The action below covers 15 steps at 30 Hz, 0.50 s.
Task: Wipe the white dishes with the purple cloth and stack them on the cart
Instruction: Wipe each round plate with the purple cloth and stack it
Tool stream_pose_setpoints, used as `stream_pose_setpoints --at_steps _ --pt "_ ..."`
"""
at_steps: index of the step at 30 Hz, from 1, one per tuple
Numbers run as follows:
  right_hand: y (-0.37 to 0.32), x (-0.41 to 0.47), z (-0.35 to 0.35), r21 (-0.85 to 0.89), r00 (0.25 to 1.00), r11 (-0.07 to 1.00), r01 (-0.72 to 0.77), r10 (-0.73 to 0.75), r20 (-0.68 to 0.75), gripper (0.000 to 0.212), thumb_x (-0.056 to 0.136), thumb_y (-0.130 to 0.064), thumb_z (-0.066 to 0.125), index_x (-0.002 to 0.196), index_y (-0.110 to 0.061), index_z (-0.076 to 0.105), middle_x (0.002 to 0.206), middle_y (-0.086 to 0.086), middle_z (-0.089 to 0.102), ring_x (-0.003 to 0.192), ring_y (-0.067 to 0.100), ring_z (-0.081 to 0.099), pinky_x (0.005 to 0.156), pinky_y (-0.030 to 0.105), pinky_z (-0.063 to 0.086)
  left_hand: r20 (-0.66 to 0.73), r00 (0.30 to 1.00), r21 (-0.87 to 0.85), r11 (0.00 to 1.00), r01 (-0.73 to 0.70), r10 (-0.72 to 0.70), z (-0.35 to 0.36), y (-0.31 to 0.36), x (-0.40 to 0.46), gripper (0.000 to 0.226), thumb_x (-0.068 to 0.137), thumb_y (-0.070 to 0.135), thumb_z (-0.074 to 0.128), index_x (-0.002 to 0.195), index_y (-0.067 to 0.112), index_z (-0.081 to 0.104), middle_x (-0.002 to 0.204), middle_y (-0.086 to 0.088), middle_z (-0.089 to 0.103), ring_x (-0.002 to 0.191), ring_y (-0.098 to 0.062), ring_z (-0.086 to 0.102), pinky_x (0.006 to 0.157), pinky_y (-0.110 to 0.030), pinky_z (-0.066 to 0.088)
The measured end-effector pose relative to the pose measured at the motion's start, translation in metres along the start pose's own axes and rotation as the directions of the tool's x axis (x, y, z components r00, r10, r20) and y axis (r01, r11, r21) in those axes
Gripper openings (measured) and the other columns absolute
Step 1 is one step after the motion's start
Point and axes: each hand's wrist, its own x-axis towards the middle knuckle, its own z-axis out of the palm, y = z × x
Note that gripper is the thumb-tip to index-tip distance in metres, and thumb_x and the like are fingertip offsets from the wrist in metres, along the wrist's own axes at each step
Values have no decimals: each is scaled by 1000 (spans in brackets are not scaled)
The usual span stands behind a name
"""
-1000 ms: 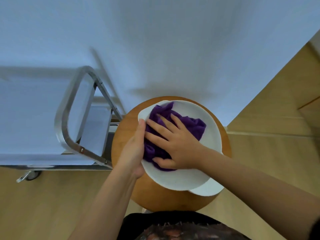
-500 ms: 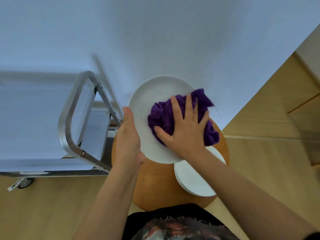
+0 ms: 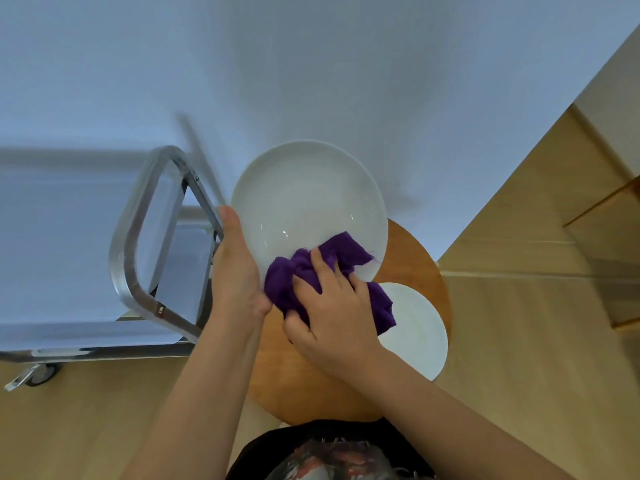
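Note:
A large white plate [image 3: 304,199] is lifted and tilted toward me above the round wooden stool [image 3: 412,258]. My left hand [image 3: 239,271] grips its left rim, thumb along the edge. My right hand [image 3: 332,317] clutches the bunched purple cloth [image 3: 304,275] against the plate's lower edge, fingers curled into the fabric. A second white plate [image 3: 415,330] lies flat on the stool at the right, partly under the cloth.
A metal cart [image 3: 149,237] with a tubular steel handle and pale shelves stands to the left, a caster [image 3: 38,375] showing on the wooden floor. A white wall fills the background. Wooden cabinetry [image 3: 609,216] is at the right.
The plate was raised off the stack and tilted up. My right hand slid the cloth from the plate's middle down to its lower edge, and its fingers curled into the fabric.

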Motion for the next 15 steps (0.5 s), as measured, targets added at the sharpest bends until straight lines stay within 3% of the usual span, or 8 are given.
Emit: stream_pose_setpoints --at_steps 2,4,8,12,15 --pt "6 -3 -6 -13 995 995 100 -100 3 38 74 -33 58 108 -18 65 123 9 62 109 31 60 94 45 41 -10 1000 22 1000 19 -18 -3 0 2 44 84 69 45 92 28 62 79 8 75 78 -15 73 63 -32 59" --pt "14 -6 -11 -46 977 977 208 -206 47 41 69 -33 65 107 -18 66 111 6 67 96 26 65 84 40 48 -19 999 41 999 30 -29 -7 0 3 45 82 72 45 91 31 61 77 10 75 74 -12 72 58 -29 58" --pt "28 -20 -11 -146 917 905 399 -389 92 42 64 -31 73 105 -20 68 106 3 69 93 22 66 83 36 49 -18 999 41 998 41 -40 -18 -1 7 40 83 72 42 88 35 57 71 14 73 68 -10 71 49 -23 54" --pt "31 -32 -16 -81 939 936 342 -336 73 31 63 -33 65 90 -22 71 91 -3 71 85 18 65 83 39 53 -10 1000 26 1000 -10 10 -28 2 13 35 88 68 37 91 38 56 73 19 72 72 -4 70 53 -21 55" --pt "29 -36 -16 -24 975 976 216 -217 -41 41 64 -31 64 102 -16 70 99 3 70 93 23 66 89 40 47 -28 1000 45 999 -12 13 -36 1 14 37 86 69 38 97 40 56 79 20 73 80 -4 69 55 -20 55"
